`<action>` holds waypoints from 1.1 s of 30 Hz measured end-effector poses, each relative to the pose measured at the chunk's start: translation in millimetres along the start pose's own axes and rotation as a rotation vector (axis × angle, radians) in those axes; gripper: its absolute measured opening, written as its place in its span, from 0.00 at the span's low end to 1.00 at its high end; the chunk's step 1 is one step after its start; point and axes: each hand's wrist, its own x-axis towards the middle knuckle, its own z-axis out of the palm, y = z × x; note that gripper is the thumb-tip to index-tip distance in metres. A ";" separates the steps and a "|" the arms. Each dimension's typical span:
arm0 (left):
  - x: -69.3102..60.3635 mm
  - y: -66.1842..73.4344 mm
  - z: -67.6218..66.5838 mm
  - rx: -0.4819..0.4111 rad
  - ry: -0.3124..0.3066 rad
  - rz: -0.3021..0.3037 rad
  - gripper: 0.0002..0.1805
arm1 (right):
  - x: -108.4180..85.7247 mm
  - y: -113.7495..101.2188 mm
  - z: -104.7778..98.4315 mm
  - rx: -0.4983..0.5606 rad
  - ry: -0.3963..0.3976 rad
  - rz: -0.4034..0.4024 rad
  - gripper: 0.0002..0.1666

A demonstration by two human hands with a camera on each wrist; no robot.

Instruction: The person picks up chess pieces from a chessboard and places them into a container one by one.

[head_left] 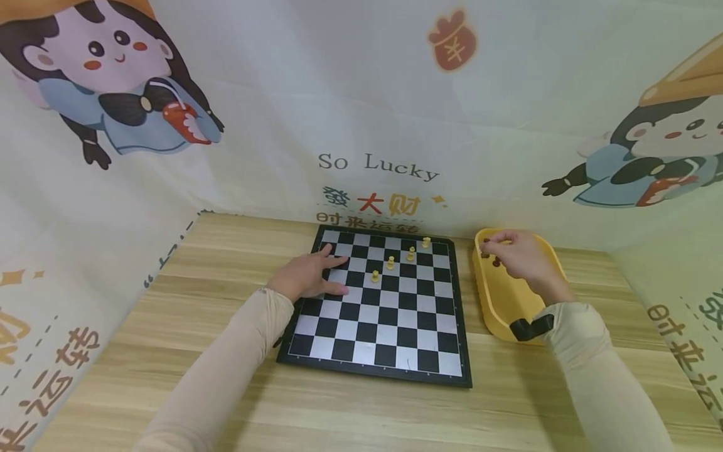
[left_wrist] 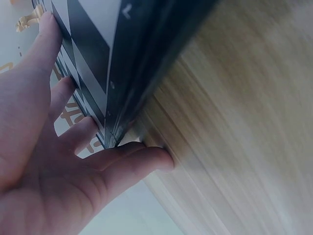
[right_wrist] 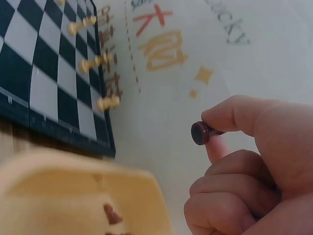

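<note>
A black-framed chessboard [head_left: 369, 333] lies on the table with several pale yellow pieces, one of them a yellow piece [head_left: 375, 276], in a diagonal row. The left hand [head_left: 305, 275] rests with spread fingers on the board's left edge; in the left wrist view, this hand [left_wrist: 63, 147] has two fingers beyond the frame's side. Over the yellow tray [head_left: 490, 301], the right hand [head_left: 522, 257] pinches a small dark piece. The right wrist view shows that dark red piece [right_wrist: 201, 133] between thumb and finger of the right hand [right_wrist: 254, 161]. Dark pieces [right_wrist: 112, 214] lie in the tray.
Behind the table [head_left: 209, 251] hangs a pale printed cloth [head_left: 271, 125] with lettering and cartoon figures, which also covers both sides. The tray stands just right of the board. A black band is on the right wrist.
</note>
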 end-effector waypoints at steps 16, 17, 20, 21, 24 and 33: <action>-0.7 0.0 -2.3 0.000 0.004 0.003 0.45 | 25.0 31.9 -10.9 0.040 -0.003 0.055 0.27; -0.7 -0.1 -2.2 0.000 0.004 0.003 0.45 | 26.8 33.4 -10.5 0.031 -0.003 0.056 0.27; -0.4 -0.2 -1.6 0.005 0.002 0.006 0.45 | 31.5 37.8 -10.2 0.008 -0.010 0.059 0.26; -0.3 -0.1 -1.4 0.007 0.001 0.006 0.45 | 33.0 39.4 -10.5 0.000 -0.014 0.061 0.26; 0.0 0.3 -0.8 0.009 -0.002 0.002 0.45 | 37.0 43.6 -11.4 -0.006 -0.031 0.060 0.26; 0.1 0.0 -0.4 0.006 0.000 -0.008 0.45 | 46.8 47.1 -4.9 -0.063 -0.037 0.122 0.23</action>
